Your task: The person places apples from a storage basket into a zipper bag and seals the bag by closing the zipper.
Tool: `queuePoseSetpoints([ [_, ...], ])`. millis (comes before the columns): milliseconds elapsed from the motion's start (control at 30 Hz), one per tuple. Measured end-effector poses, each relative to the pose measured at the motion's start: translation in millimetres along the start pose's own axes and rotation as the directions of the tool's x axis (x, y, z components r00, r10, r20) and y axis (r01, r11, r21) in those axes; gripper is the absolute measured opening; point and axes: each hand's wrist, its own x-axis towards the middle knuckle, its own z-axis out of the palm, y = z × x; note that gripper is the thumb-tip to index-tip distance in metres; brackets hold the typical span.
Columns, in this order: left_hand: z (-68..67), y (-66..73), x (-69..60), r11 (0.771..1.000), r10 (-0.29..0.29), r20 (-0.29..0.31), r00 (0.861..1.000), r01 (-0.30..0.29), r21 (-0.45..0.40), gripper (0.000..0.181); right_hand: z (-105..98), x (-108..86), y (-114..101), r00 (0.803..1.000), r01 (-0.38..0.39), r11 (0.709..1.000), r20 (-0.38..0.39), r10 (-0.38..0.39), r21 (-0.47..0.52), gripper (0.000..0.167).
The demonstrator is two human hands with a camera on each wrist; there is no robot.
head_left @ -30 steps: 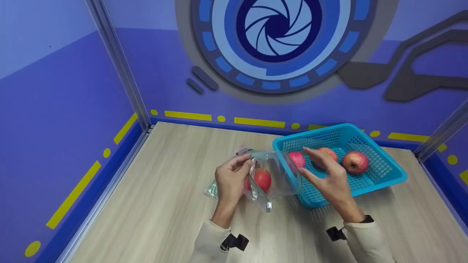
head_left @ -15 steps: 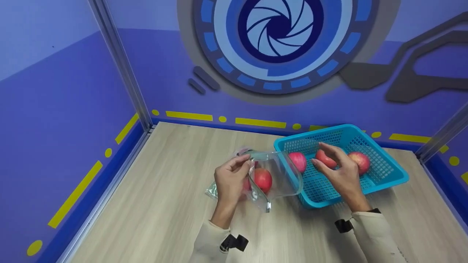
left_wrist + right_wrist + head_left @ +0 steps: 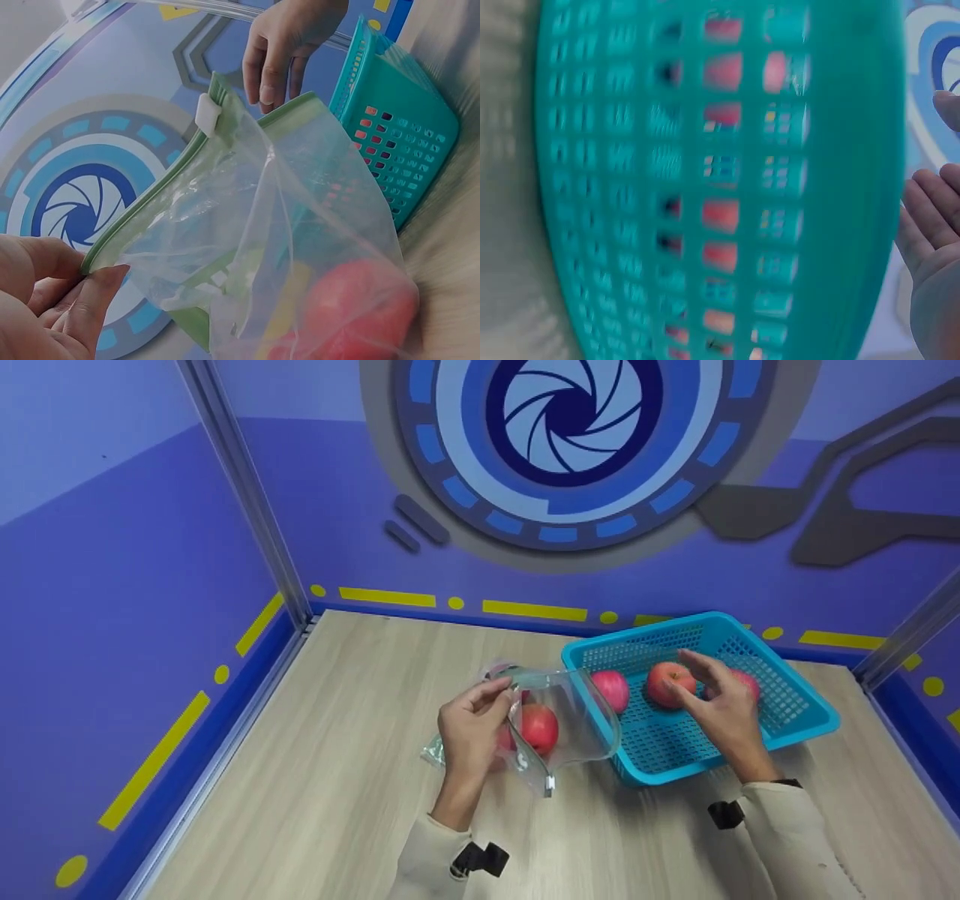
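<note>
While the left hand pinches the edge of a clear zip bag between thumb and fingers, the right hand hangs over the blue basket, its thumb and fingers spread and holding nothing. One red apple shows through the bag's film and appears to lie inside it; the bag is just beside the basket, over the table, and its mouth gapes, with the white slider at one end of the zip.

Three more apples sit in the basket: the left apple near the wall by the bag, the middle apple partly behind the right thumb, and the right apple half hidden by the right hand. Whether the thumb touches the middle apple cannot be told.

The step in hand looks like choosing another apple for bagging. The next move seems to call for closing the right fingers around one apple, while the left pinch keeps the bag's mouth apart.
</note>
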Motion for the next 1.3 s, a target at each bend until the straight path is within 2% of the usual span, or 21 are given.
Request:
queuePoseSetpoints([
  [200, -0.4, -1.4, -0.3, 1.0, -0.013, -0.013, 1.0, 0.013, -0.009, 0.016, -14.0, 2.7, 22.4, 0.998, -0.066, 0.995, 0.013, 0.068, -0.072, 0.061],
  [400, -0.7, -1.7, -0.3, 1.0, -0.028, -0.025, 0.999, 0.028, -0.006, 0.016, -28.7, 5.6, 41.7, 0.985, -0.163, 0.979, 0.045, 0.169, -0.127, 0.07],
  [733, -0.8, -0.6, -0.8, 1.0, -0.025, -0.022, 0.999, 0.025, 0.008, 0.015, -46.4, 18.0, 69.2, 0.948, -0.27, 0.94, 0.112, 0.297, -0.21, 0.075],
  [900, 0.2, -0.9, -1.0, 0.999, -0.035, -0.017, 0.999, 0.035, 0.001, 0.015, -51.3, 24.4, 78.7, 0.921, -0.311, 0.917, 0.16, 0.355, -0.249, 0.078],
  [1033, 0.2, -1.3, -0.5, 0.999, -0.037, -0.02, 0.999, 0.037, -0.004, 0.015, -52.2, 27.6, 82.7, 0.909, -0.315, 0.906, 0.184, 0.373, -0.282, 0.076],
  [1167, 0.0, -1.7, 0.1, 0.999, -0.038, -0.019, 0.999, 0.038, -0.01, 0.015, -50.9, 29.3, 84.7, 0.911, -0.272, 0.91, 0.222, 0.349, -0.314, 0.07],
  [1300, -0.5, -1.9, 0.3, 0.999, -0.038, -0.016, 0.999, 0.038, -0.006, 0.015, -49.3, 30.9, 85.3, 0.9, -0.244, 0.909, 0.271, 0.342, -0.337, 0.066],
])
